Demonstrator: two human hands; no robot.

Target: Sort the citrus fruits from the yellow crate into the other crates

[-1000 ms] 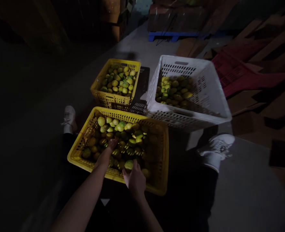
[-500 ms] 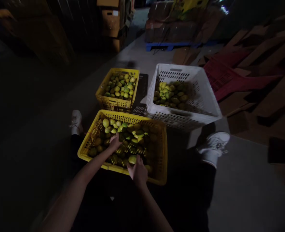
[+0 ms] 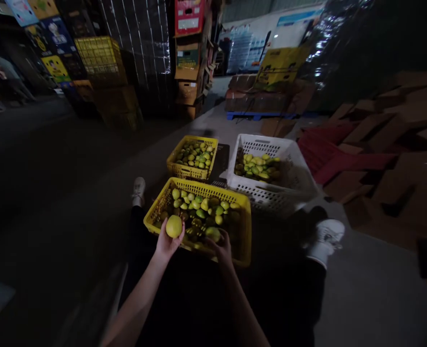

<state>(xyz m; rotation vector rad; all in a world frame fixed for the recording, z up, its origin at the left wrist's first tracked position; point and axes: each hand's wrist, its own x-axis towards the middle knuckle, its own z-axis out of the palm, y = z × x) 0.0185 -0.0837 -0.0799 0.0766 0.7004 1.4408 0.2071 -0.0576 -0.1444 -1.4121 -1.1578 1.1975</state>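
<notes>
The left hand, palm up, grips a yellow fruit that rests against its curled fingers, above the near left rim of the front yellow basket. To its right, the right hand is curled round a green fruit, low at the same rim, with a gap between the two hands.

The yellow fruit is round, pale and evenly lit; the green fruit is duller, shaded and slightly blurred.

Left to right, grey floor stretches beside the left shoe. Then comes the front basket, its slotted walls rising above the loose fruit inside, with a smaller yellow basket of fruit just behind it. Right of that stands a white basket, its fruit gathered towards the left, then the right shoe and, farther back, cardboard.
</notes>
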